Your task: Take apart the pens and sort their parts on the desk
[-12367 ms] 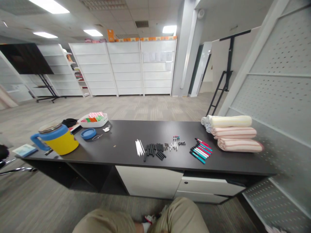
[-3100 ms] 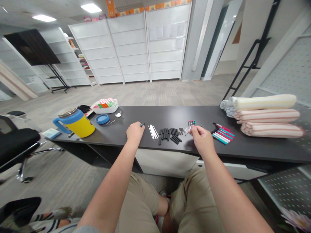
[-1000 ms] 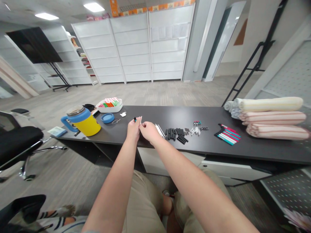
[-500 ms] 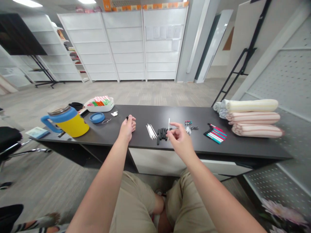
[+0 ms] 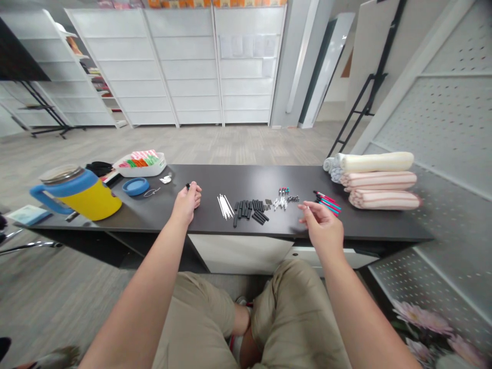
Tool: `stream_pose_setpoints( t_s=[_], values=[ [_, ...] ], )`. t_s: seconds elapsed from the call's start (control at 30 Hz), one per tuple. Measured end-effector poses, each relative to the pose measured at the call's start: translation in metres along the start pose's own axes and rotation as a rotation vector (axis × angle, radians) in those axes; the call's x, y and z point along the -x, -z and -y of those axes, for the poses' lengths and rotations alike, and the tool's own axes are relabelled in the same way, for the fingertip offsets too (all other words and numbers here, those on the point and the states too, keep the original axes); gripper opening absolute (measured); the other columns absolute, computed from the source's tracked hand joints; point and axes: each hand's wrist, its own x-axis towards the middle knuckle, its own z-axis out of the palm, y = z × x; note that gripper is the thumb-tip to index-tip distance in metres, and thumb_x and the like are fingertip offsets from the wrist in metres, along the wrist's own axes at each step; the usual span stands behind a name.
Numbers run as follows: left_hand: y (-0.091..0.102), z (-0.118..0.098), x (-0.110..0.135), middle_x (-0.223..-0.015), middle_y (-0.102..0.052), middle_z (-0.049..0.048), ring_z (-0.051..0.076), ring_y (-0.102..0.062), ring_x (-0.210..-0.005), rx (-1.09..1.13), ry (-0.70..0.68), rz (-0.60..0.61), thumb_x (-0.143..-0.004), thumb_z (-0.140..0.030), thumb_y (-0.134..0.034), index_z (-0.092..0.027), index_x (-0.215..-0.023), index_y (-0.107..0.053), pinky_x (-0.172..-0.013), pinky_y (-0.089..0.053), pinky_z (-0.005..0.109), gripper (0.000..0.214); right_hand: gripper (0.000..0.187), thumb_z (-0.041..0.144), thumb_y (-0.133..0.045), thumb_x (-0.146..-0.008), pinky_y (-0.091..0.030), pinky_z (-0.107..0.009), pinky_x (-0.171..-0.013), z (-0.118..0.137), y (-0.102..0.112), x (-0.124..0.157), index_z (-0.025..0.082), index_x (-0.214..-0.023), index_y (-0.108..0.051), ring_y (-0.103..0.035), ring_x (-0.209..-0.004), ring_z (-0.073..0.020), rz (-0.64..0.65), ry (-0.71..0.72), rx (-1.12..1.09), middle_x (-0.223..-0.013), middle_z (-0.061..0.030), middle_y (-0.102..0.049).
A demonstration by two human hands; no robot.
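Observation:
My left hand (image 5: 188, 202) is closed above the desk, with the dark tip of a small black piece (image 5: 188, 186) poking out at the top; the rest is hidden in the fingers. My right hand (image 5: 323, 221) hovers in front of the coloured pens (image 5: 329, 203), fingertips drawn together; what they hold, if anything, I cannot make out. Between the hands lie thin white sticks (image 5: 225, 207), black pen barrels (image 5: 246, 209), small white parts (image 5: 281, 203), small dark metal parts (image 5: 293, 198) and little coloured-tipped pieces (image 5: 284, 190).
On the dark desk (image 5: 230, 177), a yellow-and-blue mug (image 5: 88, 197), a blue lid (image 5: 135, 186) and a white basket of packets (image 5: 156, 168) stand left. Rolled towels (image 5: 380, 180) are stacked right. Beyond the desk are white shelves (image 5: 184, 66); a perforated panel (image 5: 453, 123) borders the right.
My right hand has moved right, from over the black barrels to the coloured pens. The white stick it held upright no longer shows clearly. My left hand stays closed; the view has shifted right.

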Motion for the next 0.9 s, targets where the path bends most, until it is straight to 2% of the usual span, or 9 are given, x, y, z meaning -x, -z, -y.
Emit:
stream_pose_setpoints(
  t_s=[0.13, 0.27, 0.37, 0.47, 0.57, 0.7, 0.9],
  values=[
    [0.0, 0.001, 0.0, -0.053, -0.035, -0.01, 0.005, -0.027, -0.038, -0.02, -0.005, -0.003, -0.094, -0.053, -0.068, -0.019, -0.083, -0.057, -0.037, -0.019, 0.015, 0.037, 0.045, 0.06, -0.05, -0.102, -0.054, -0.031, -0.057, 0.003, -0.004, -0.006, 0.02, -0.116, -0.066, -0.072, -0.068, -0.0194, 0.002, 0.073, 0.072, -0.11, -0.0128, -0.079],
    [0.0, 0.001, -0.001, -0.053, -0.034, -0.0102, 0.005, -0.027, -0.037, -0.032, -0.014, -0.005, -0.094, -0.053, -0.068, -0.019, -0.083, -0.057, -0.037, -0.019, 0.015, 0.038, 0.052, 0.064, -0.034, -0.106, -0.057, -0.034, -0.061, 0.001, -0.01, -0.011, 0.022, -0.123, -0.06, -0.075, -0.076, -0.0224, 0.113, 0.132, 0.139, -0.118, -0.0139, -0.078],
    [-0.001, 0.002, -0.001, -0.052, -0.033, -0.0105, 0.005, -0.026, -0.038, -0.03, -0.018, 0.001, -0.094, -0.054, -0.068, -0.019, -0.082, -0.057, -0.037, -0.019, 0.015, 0.038, 0.05, 0.062, -0.029, -0.107, -0.055, -0.036, -0.065, -0.002, -0.012, -0.012, 0.024, -0.119, -0.058, -0.076, -0.079, -0.0243, 0.165, 0.193, 0.286, -0.119, -0.014, -0.078],
    [-0.001, 0.003, -0.001, -0.052, -0.033, -0.0107, 0.005, -0.026, -0.038, -0.025, -0.02, 0.005, -0.094, -0.053, -0.068, -0.019, -0.082, -0.057, -0.037, -0.019, 0.015, 0.038, 0.04, 0.061, -0.042, -0.105, -0.052, -0.036, -0.07, -0.005, -0.015, -0.013, 0.024, -0.111, -0.059, -0.076, -0.082, -0.026, 0.143, 0.259, 0.482, -0.113, -0.0118, -0.079],
    [0.0, 0.003, -0.001, -0.052, -0.034, -0.0105, 0.005, -0.026, -0.038, -0.025, -0.021, 0.003, -0.095, -0.053, -0.068, -0.019, -0.083, -0.057, -0.037, -0.019, 0.015, 0.037, 0.033, 0.057, -0.06, -0.097, -0.047, -0.034, -0.069, -0.009, -0.019, -0.016, 0.025, -0.101, -0.057, -0.075, -0.081, -0.0248, 0.093, 0.275, 0.58, -0.104, -0.0077, -0.08],
    [0.0, 0.003, -0.001, -0.053, -0.033, -0.0102, 0.005, -0.026, -0.039, -0.023, -0.022, 0.004, -0.095, -0.052, -0.068, -0.019, -0.083, -0.058, -0.037, -0.019, 0.015, 0.037, 0.03, 0.053, -0.066, -0.094, -0.041, -0.032, -0.066, -0.013, -0.024, -0.021, 0.025, -0.094, -0.056, -0.069, -0.076, -0.0231, 0.059, 0.253, 0.665, -0.088, -0.0047, -0.075],
    [0.0, 0.003, -0.001, -0.053, -0.032, -0.01, 0.005, -0.026, -0.039, -0.018, -0.02, 0.009, -0.095, -0.052, -0.068, -0.019, -0.082, -0.057, -0.037, -0.02, 0.015, 0.037, 0.027, 0.049, -0.068, -0.091, -0.037, -0.034, -0.069, -0.014, -0.026, -0.027, 0.024, -0.092, -0.058, -0.061, -0.078, -0.0266, 0.047, 0.277, 0.787, -0.083, -0.0062, -0.066]
  ],
)
